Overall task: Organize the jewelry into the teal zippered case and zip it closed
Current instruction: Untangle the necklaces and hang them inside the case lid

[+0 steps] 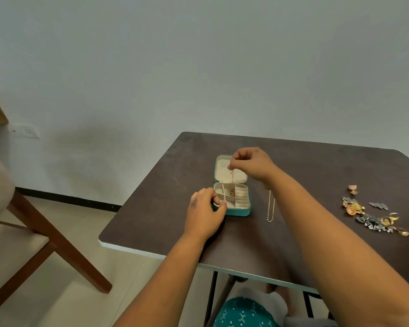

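The teal zippered case (237, 211) lies open on the dark table, its cream lid (222, 169) folded back. My right hand (252, 164) hovers over the lid and pinches a thin gold chain (232, 177) that hangs down toward the compartments, where a small gold piece (232, 192) lies. My left hand (204, 212) grips the case's front left corner. A gold chain necklace (270, 206) lies stretched out to the right of the case. A heap of earrings, rings and silver pieces (373, 214) sits at the far right.
The dark table (165, 197) has its left and near edges close to the case. A wooden chair (33, 223) with a beige cushion stands at the left on the tiled floor. A pale wall lies behind.
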